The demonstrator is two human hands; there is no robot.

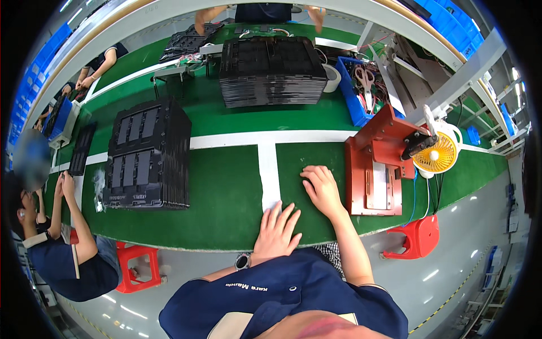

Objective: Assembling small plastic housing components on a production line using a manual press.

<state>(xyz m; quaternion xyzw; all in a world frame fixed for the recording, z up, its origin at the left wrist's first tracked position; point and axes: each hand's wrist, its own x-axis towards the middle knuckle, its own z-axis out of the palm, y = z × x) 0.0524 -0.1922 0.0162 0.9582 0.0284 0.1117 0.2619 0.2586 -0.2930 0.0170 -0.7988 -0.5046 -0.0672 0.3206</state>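
Observation:
My left hand [275, 231] lies flat at the near edge of the green table [220, 175], fingers spread over the end of a white tape strip [269, 169]. Nothing is in it. Farther right, my right hand [323, 191] rests on the green surface, its fingers slightly bent and apart, also holding nothing. Just right of that hand stands a red metal press-like fixture [355, 186] with a black clamp part [419, 142] at its upper right. A tall stack of black plastic trays [148, 152] stands to the left, apart from my hands.
Another stack of black trays [271, 65] stands at the back, beside a tape roll [332, 79]. A blue bin [353, 101] holds scissors [366, 85] and wires. A yellow fan [436, 153] is on the right. Co-workers sit left [68, 254] and across the table. Red stools [415, 237] flank me.

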